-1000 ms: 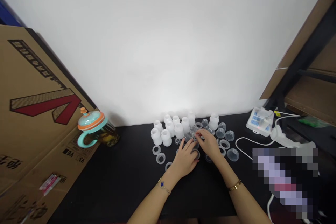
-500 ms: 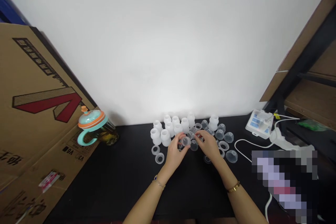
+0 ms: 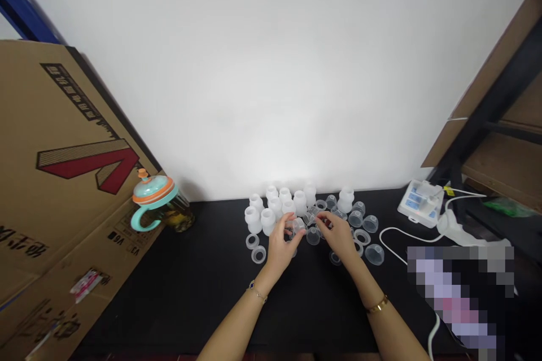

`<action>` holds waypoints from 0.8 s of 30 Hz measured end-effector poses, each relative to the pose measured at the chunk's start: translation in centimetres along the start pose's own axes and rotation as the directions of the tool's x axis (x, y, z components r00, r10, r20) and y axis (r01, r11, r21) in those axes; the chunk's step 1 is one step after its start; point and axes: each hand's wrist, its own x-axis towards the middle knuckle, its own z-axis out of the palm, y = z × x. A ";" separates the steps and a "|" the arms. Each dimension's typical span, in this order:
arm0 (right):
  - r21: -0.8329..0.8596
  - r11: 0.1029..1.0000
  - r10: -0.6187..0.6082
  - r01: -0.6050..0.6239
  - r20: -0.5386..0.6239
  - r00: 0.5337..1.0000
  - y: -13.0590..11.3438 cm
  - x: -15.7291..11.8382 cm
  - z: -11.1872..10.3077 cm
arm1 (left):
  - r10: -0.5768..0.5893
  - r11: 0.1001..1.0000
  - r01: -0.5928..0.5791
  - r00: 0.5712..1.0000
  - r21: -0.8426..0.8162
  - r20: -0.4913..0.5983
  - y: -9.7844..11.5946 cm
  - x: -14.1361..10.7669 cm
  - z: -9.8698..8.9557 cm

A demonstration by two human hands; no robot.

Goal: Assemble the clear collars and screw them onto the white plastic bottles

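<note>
My left hand (image 3: 280, 245) is closed around a small clear plastic cap (image 3: 298, 227), thumb and fingers on its sides. To its right, my right hand (image 3: 340, 235) has thumb and fingertips drawn together beside clear parts; what they pinch, if anything, I cannot make out. A clear dome cover (image 3: 313, 236) lies on the table between the hands. Behind my left hand stand several small white bottles (image 3: 268, 221) with open necks. Two translucent rings (image 3: 258, 254) lie left of my left hand. More dome covers (image 3: 370, 224) and rings (image 3: 362, 237) are scattered right of my right hand.
On the black table (image 3: 182, 293), a jug with a turquoise and orange lid (image 3: 154, 194) stands at the left, against a large cardboard box (image 3: 55, 208). At the right are a white power strip (image 3: 420, 203), a white cable (image 3: 392, 229) and a blurred-out item (image 3: 455, 299).
The clear cap in my left hand has tilted, its round opening no longer facing me. My right hand stays almost in place. The whole view has shifted slightly.
</note>
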 end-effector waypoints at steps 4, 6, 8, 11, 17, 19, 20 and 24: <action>0.177 0.979 0.094 -0.098 0.029 0.995 -0.5 0.0 0.0 | 0.040 0.996 -0.041 0.999 0.076 0.010 -0.1 0.0 0.0; 0.264 0.952 0.146 -0.156 0.057 0.988 -0.6 0.0 0.2 | 0.061 0.991 -0.063 0.998 0.122 0.017 0.0 0.0 0.0; 0.349 0.911 0.195 -0.220 0.106 0.975 -0.7 0.0 0.4 | 0.064 0.986 -0.066 0.998 0.155 0.021 0.0 0.0 0.0; 0.476 0.816 0.253 -0.330 0.219 0.942 -0.6 0.0 0.7 | 0.058 0.982 -0.060 0.998 0.178 0.017 -0.1 0.0 0.0; 0.581 0.694 0.291 -0.424 0.312 0.904 -0.3 0.1 0.9 | 0.109 0.979 -0.108 0.994 0.173 0.007 -0.2 0.1 0.0; 0.587 0.683 0.301 -0.435 0.317 0.900 -0.3 0.1 0.9 | 0.123 0.978 -0.123 0.992 0.167 0.008 -0.1 0.1 -0.1; 0.590 0.678 0.307 -0.440 0.316 0.898 -0.4 0.1 0.8 | 0.127 0.979 -0.127 0.992 0.161 0.009 0.0 0.1 -0.1; 0.599 0.662 0.322 -0.451 0.316 0.892 -0.8 0.0 0.6 | 0.125 0.985 -0.126 0.992 0.118 0.019 0.0 0.1 0.0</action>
